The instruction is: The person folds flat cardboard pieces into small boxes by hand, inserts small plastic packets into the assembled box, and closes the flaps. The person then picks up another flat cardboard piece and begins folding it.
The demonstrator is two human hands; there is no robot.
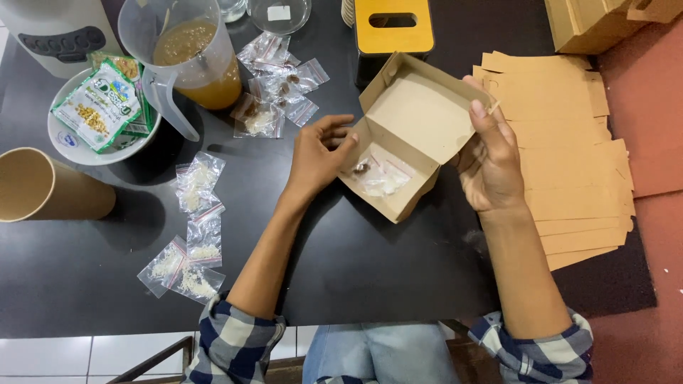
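An open brown cardboard box (pixel 416 117) is tilted above the black table (pixel 356 263). My right hand (pixel 491 160) grips its raised lid from the right side. My left hand (pixel 316 156) rests at the box's left edge, fingers bent toward the inside and touching the rim. Inside the box lie small clear plastic sachets (pixel 380 178), one with white grains and one with something dark.
Several clear sachets of white grains (pixel 192 235) lie at left, more sachets (pixel 274 89) at the back. A pitcher of amber liquid (pixel 192 60), a bowl of green packets (pixel 99 107), a paper cup (pixel 43 186), a yellow box (pixel 393 28) and flat cardboard blanks (pixel 576 163) surround the work spot.
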